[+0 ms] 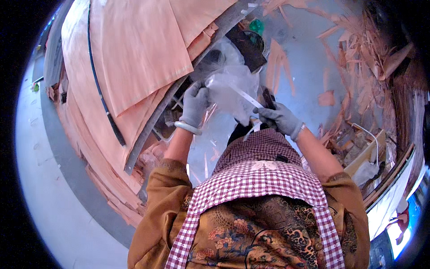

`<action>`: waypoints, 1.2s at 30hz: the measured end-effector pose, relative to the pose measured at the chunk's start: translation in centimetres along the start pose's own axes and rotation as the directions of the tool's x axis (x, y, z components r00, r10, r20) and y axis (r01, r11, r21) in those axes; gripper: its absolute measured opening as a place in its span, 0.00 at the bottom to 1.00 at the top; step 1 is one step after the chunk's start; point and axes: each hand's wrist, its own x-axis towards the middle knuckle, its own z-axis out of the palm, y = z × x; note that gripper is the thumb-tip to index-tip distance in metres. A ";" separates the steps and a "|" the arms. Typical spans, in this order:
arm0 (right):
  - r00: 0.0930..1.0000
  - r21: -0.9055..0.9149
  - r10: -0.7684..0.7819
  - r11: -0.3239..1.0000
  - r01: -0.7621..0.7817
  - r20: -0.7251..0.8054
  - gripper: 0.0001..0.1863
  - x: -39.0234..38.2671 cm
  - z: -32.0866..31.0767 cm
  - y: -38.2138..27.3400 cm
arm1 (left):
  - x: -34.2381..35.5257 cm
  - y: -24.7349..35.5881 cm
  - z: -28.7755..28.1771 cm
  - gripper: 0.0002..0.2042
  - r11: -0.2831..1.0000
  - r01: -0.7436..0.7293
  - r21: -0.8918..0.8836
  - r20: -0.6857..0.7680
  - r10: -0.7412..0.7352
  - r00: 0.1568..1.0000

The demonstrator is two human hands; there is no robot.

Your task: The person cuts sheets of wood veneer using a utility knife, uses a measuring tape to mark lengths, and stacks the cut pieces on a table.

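Observation:
A clear, crumpled plastic bag [235, 85] hangs in front of me, between my hands. My left hand [195, 105], in a grey glove with a pale bangle at the wrist, is closed at the bag's left edge and pinches the plastic. My right hand [282, 119], also gloved in grey, is closed around the lower end of a narrow white strip [245, 95], which slants up and left across the bag. A dark, slim object [268, 96] rises beside the right fingers; its kind cannot be made out, nor whether the hand grips it.
Wide sheets of wood veneer [139, 54] lie stacked at the left, with a long dark rod [99, 85] across them. Veneer scraps [358, 58] litter the floor at the right. A green bottle [256, 27] stands beyond the bag. A wooden board [367, 154] lies low at the right.

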 end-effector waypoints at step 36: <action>0.749 -0.779 0.233 0.066 0.624 0.620 0.19 16.8 14.6 -4.4 | -13.0 -6.4 -8.4 0.08 0.878 -0.127 0.461 -0.187 0.236 0.954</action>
